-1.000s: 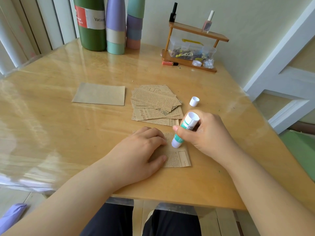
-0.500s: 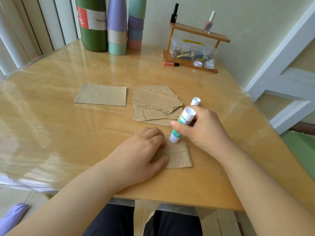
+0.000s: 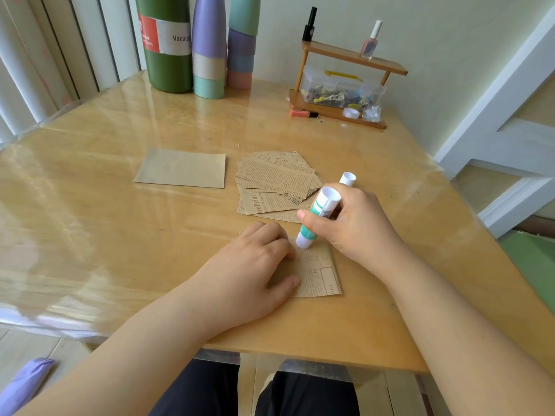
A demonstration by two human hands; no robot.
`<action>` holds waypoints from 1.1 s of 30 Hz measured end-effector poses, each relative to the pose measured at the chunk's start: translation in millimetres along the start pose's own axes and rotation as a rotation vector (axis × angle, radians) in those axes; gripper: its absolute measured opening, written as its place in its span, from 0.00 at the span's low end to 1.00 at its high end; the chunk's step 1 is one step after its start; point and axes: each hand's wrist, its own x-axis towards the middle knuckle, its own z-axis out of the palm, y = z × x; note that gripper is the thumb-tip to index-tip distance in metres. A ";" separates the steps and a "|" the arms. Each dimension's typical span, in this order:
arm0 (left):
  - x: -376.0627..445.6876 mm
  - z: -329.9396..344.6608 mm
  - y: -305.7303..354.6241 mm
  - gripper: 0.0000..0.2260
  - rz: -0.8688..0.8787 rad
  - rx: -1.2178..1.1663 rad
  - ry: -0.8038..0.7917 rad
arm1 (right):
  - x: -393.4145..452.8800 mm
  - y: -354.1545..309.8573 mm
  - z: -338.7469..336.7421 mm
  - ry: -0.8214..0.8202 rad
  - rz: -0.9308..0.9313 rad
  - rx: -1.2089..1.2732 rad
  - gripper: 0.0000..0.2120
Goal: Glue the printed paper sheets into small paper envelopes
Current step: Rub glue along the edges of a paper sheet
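Now left hand [image 3: 252, 265] presses flat the sheet [image 3: 318, 271]; right hand [image 3: 357, 223] grips glue stick [image 3: 318, 217].

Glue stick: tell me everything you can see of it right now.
The glue stick is a white plastic tube with green bands and small print on its label. Its cap is off; a white cap stands on the table just beyond. The right hand grips it round the middle, tilted, with its lower end down on the far edge of the printed paper sheet that the left hand presses flat. The blunt upper end points toward the camera.
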 end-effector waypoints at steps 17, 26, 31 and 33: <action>0.0 -1.1 1.0 0.17 -0.007 0.020 0.053 | -23.4 2.9 -0.6 0.044 -0.016 0.031 0.14; 0.4 -1.6 -0.5 0.15 -0.030 0.022 0.073 | -0.6 -0.5 7.7 0.025 0.008 0.038 0.14; -0.1 -2.0 -1.4 0.12 -0.047 0.008 0.085 | 7.3 -2.1 10.3 -0.051 0.004 0.049 0.14; -0.2 -2.9 -1.3 0.11 -0.059 0.002 0.089 | 8.6 -1.4 10.8 -0.047 0.002 0.048 0.14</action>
